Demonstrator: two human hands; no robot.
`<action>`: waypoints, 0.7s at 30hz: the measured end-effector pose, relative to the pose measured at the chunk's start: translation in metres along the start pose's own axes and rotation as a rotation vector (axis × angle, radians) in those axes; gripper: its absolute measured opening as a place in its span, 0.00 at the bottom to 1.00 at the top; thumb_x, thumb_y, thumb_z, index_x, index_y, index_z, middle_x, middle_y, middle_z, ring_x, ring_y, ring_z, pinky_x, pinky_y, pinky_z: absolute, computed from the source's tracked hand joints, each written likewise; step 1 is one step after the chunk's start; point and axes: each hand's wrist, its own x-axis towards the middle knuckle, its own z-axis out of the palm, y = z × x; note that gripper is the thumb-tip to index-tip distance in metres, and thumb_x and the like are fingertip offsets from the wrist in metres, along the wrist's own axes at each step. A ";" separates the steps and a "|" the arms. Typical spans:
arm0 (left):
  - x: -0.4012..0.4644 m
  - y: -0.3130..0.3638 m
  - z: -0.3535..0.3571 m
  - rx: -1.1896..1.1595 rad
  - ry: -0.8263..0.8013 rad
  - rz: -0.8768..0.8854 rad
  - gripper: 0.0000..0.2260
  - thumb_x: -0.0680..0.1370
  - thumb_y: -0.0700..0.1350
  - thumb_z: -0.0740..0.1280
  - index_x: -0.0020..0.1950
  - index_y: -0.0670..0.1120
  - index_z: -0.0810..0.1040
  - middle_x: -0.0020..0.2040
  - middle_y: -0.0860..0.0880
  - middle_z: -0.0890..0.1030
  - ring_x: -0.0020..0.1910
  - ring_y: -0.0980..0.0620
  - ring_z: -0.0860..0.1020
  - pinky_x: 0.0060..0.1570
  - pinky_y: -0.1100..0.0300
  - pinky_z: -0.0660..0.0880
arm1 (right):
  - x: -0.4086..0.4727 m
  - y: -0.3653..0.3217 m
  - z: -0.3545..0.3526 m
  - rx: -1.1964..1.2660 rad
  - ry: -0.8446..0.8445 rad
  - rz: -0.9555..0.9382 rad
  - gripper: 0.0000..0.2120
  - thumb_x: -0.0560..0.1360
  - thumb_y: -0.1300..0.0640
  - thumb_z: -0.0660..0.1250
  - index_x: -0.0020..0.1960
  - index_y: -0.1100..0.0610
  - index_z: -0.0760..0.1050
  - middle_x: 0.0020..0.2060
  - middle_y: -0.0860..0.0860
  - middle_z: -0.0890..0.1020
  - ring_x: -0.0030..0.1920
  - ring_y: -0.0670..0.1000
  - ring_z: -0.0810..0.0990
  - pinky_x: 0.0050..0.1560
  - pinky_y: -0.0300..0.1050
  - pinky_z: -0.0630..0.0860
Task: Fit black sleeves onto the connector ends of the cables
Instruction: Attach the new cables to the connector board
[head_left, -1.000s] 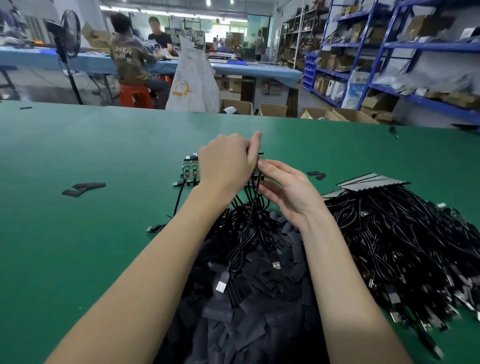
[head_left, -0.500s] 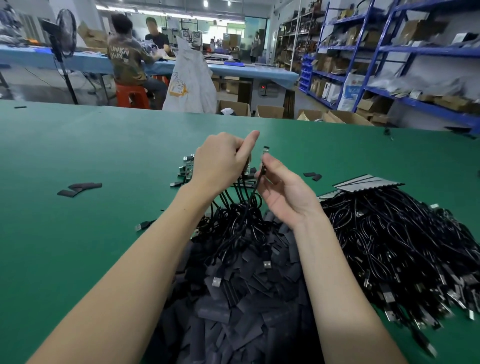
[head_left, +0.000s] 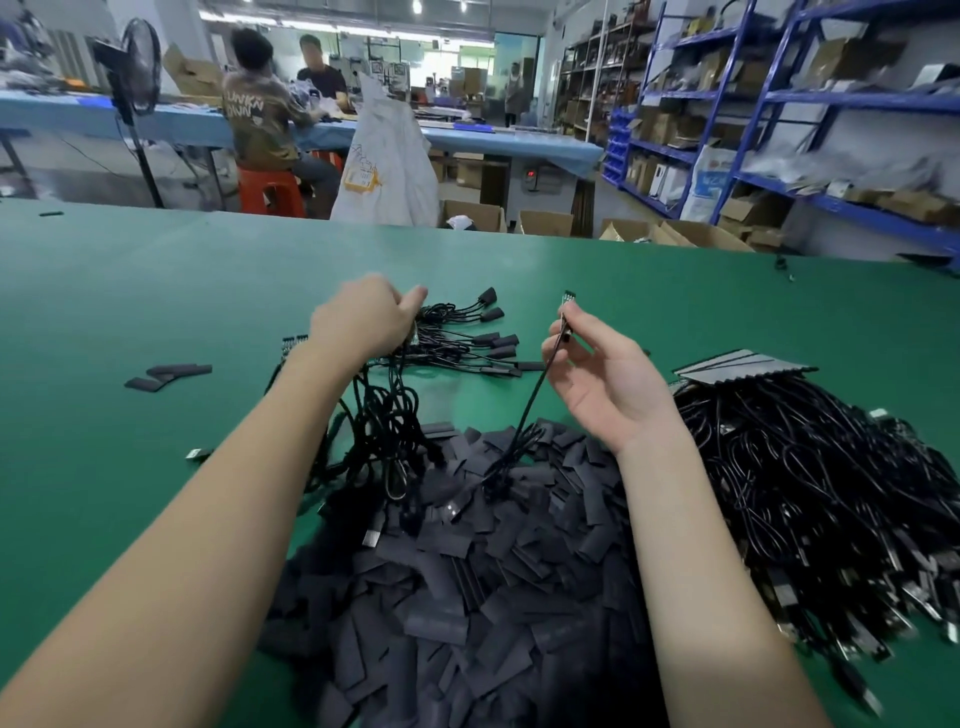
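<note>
My left hand (head_left: 363, 317) grips a bundle of black cables (head_left: 457, 338) whose sleeved connector ends fan out to the right over the green table (head_left: 156, 291). My right hand (head_left: 597, 374) pinches a single black cable (head_left: 535, 395) just below its bare connector end (head_left: 567, 297), held upright. That cable runs down into the heap of loose black sleeves (head_left: 493, 571) in front of me. A gap separates the two hands.
A large pile of black cables (head_left: 810, 478) lies at the right, with a flat dark card (head_left: 743, 364) at its far edge. A few stray sleeves (head_left: 169, 375) lie at the left. Beyond the table are people seated at a blue bench, a fan, boxes and blue shelving.
My hands have moved apart. The left hand has swung its bundle so the sleeved ends show to the right, and the right hand has lifted one cable away from it.
</note>
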 end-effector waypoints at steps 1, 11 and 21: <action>0.000 -0.002 0.005 0.018 -0.041 -0.008 0.28 0.84 0.60 0.57 0.30 0.43 0.68 0.30 0.45 0.73 0.34 0.44 0.74 0.39 0.55 0.70 | 0.001 0.002 0.000 -0.014 0.020 0.004 0.04 0.72 0.59 0.75 0.42 0.58 0.81 0.36 0.51 0.79 0.36 0.47 0.78 0.32 0.34 0.77; -0.012 -0.012 0.061 0.120 -0.427 0.029 0.26 0.82 0.61 0.61 0.31 0.45 0.74 0.28 0.48 0.73 0.28 0.50 0.71 0.38 0.58 0.71 | 0.000 0.010 0.007 -0.077 0.110 0.006 0.04 0.77 0.62 0.71 0.47 0.60 0.77 0.30 0.52 0.81 0.31 0.48 0.80 0.33 0.36 0.79; -0.046 0.040 0.004 -0.437 0.149 0.248 0.04 0.81 0.49 0.67 0.47 0.52 0.79 0.39 0.57 0.81 0.37 0.56 0.79 0.37 0.66 0.75 | 0.003 0.013 0.013 -0.332 0.118 -0.023 0.03 0.78 0.56 0.72 0.48 0.53 0.78 0.30 0.45 0.80 0.33 0.46 0.81 0.32 0.37 0.77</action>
